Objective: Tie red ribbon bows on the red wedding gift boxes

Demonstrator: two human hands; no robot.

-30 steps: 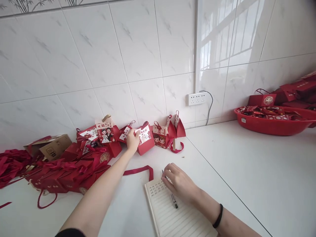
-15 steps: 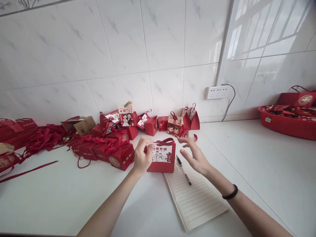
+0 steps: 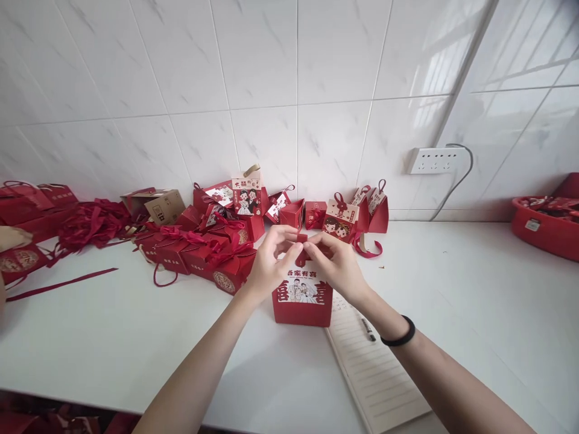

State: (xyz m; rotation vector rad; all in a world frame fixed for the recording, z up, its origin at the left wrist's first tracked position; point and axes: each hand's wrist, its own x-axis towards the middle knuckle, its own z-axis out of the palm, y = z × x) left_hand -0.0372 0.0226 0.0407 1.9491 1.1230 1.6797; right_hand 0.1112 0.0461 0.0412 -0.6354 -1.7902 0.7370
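A red candy box (image 3: 302,314) with a printed bridal couple and Chinese lettering stands upright on the white table. Just above its top, my left hand (image 3: 277,260) and my right hand (image 3: 337,265) meet, thumbs and fingers closed on the box's red ribbon (image 3: 301,239). Part of the ribbon hangs in front of the lettering, while the fingers cover the box's upper edges. Beneath my right forearm lies a lined notebook (image 3: 375,367), partly hidden, with a pen (image 3: 368,330) on it.
Red gift boxes (image 3: 226,262) with ribbons crowd the left, beside a heap of red ribbon (image 3: 99,223). More small boxes (image 3: 341,217) line the tiled wall. A red basin (image 3: 543,232) stands far right, a power strip (image 3: 433,161) on the wall. Another person's hand (image 3: 13,238) shows far left.
My right hand has moved in from the right to the box top and closed on the ribbon beside my left hand. The ribbon is now lifted. The view has shifted.
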